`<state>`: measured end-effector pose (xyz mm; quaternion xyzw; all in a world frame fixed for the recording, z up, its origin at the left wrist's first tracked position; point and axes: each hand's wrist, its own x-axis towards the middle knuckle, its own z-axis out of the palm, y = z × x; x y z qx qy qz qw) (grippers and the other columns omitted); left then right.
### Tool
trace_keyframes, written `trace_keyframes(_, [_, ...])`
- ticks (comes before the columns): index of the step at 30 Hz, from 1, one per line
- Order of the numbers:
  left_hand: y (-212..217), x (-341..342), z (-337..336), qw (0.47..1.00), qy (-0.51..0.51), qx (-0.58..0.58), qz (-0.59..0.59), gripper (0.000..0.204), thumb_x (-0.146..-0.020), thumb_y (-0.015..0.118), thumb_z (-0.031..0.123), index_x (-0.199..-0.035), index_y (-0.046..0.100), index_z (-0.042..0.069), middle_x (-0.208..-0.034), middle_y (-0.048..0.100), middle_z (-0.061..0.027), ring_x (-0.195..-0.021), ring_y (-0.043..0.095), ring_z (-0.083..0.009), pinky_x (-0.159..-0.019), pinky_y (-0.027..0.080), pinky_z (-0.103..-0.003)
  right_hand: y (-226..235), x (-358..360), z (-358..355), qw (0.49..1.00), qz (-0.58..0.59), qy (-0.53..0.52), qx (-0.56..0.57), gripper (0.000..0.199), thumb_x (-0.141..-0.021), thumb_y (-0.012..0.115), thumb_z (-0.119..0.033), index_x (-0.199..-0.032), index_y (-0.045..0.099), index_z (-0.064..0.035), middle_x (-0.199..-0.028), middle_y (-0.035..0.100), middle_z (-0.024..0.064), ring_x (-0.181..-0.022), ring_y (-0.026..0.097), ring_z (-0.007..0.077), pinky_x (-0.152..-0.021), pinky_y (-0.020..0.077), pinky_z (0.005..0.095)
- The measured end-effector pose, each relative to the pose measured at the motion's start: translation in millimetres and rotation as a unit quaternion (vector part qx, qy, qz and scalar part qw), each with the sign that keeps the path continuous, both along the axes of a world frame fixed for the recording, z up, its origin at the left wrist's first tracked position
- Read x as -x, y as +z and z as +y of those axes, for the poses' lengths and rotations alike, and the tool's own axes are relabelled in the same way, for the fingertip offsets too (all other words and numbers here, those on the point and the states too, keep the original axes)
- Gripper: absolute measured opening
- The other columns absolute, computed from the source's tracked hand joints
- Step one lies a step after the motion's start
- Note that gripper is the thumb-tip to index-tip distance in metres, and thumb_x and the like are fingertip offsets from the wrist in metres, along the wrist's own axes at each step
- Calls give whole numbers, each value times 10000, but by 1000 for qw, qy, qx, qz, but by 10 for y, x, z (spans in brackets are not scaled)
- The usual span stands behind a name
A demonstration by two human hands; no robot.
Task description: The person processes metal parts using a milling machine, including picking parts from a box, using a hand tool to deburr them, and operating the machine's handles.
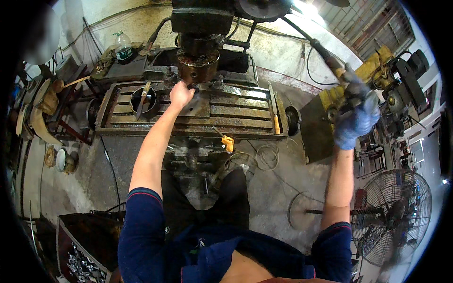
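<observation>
A milling machine's dark, oily spindle head (pixel 198 66) hangs over its slotted table (pixel 236 111). My bare left hand (pixel 181 95) is just below the spindle, its fingers closed at a small dark part; what they pinch is mostly hidden by the hand. On the right, my right hand (pixel 357 118), in a blue glove with dark, soiled fingers, is raised and wrapped around the end of a long lever (pixel 325 54) that slants down from the machine head. A round black pot (pixel 143 104) with a brush (pixel 145 92) in it stands on the table, left of my left hand.
A file with a yellow handle (pixel 277 123) lies at the table's right end. An orange object (pixel 228 144) hangs at the front edge. A standing fan (pixel 391 217) is at lower right, a bin of metal chips (pixel 85 264) at lower left. A green-tinted bottle (pixel 123 47) stands behind.
</observation>
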<state>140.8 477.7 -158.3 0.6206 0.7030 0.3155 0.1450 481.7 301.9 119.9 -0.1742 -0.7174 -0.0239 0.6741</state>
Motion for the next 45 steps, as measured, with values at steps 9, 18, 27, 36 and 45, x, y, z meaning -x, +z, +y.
trace_keyframes(9, [64, -38, -42, 1000, -4, -14, 11, 345, -669, 681, 292, -786, 631, -29, -831, 629, -209, -816, 606, -355, -713, 488, -432, -119, 86, -62, 998, 44, -29, 29, 443, -860, 475, -345, -710, 557, 64, -801, 611, 191, -824, 575, 269, -930, 378, 502])
trace_keyframes(18, [113, -67, -52, 999, -41, -3, -5, 338, -677, 671, 270, -820, 620, -33, -767, 633, -195, -783, 617, -330, -712, 492, -409, -363, 108, -63, 996, 79, -20, 26, 433, -881, 460, -344, -724, 576, 42, -890, 614, 229, -920, 568, 354, -929, 369, 491])
trace_keyframes(27, [565, 643, -1130, 984, -75, -160, 17, 343, -738, 576, 147, -1077, 588, 96, -745, 633, -114, -699, 615, -284, -624, 485, -374, -329, 105, -130, 994, 94, -29, 43, 438, -884, 454, -335, -737, 572, 60, -881, 613, 228, -830, 569, 265, -923, 383, 464])
trace_keyframes(36, [370, 1209, -1547, 958, 48, -98, 265, 487, -785, 580, 371, -1170, 480, 88, -843, 628, -155, -736, 609, -339, -708, 460, -435, -345, 139, -103, 989, 131, -20, 66, 425, -890, 453, -331, -734, 576, 45, -897, 626, 212, -801, 577, 229, -811, 434, 362])
trace_keyframes(45, [247, 1354, -1527, 948, 40, -174, 263, 227, -829, 501, 137, -1018, 585, 44, -776, 613, -163, -705, 582, -328, -690, 439, -423, -293, 164, -155, 989, 138, -2, 59, 420, -887, 455, -333, -760, 589, 45, -930, 625, 209, -863, 579, 251, -798, 410, 333])
